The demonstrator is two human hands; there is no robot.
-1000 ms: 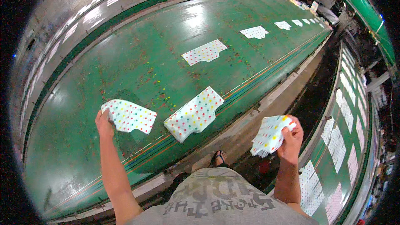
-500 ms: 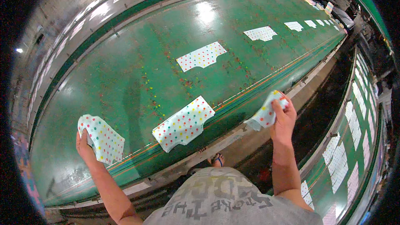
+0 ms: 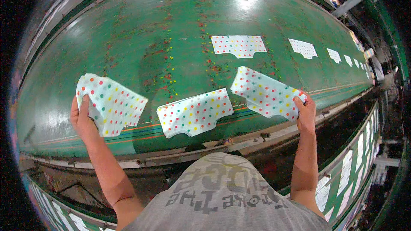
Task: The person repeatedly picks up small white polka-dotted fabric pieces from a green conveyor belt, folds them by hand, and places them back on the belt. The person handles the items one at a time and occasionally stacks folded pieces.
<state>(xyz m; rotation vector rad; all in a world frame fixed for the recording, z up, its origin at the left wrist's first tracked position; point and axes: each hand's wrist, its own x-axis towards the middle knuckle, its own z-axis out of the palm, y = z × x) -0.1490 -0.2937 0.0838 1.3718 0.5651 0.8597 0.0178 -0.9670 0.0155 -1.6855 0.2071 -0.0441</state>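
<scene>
My left hand (image 3: 84, 113) is closed on a white fabric piece with coloured dots (image 3: 115, 107), thumb on top, held above the green table at the left. In my right hand (image 3: 305, 110), pinched at its right end, hangs another dotted fabric piece (image 3: 267, 92), spread out and tilted. Between the two hands lies a small stack of dotted fabric pieces (image 3: 195, 112) at the table's near edge, its layers slightly out of line. Neither hand touches that stack. Beyond the right-hand piece, a single dotted piece (image 3: 239, 45) lies flat.
The long green table (image 3: 141, 60) is speckled with paint spots and has coloured lines along its near edge. More dotted pieces (image 3: 302, 48) lie in a row toward the far right. Behind me on the right, another table bears pale panels (image 3: 346, 169). A metal rail (image 3: 239, 144) edges the near side.
The right-hand piece has swung from a crumpled bunch to spread out, reaching left over the table. My view has turned, and the flat pieces now appear farther right.
</scene>
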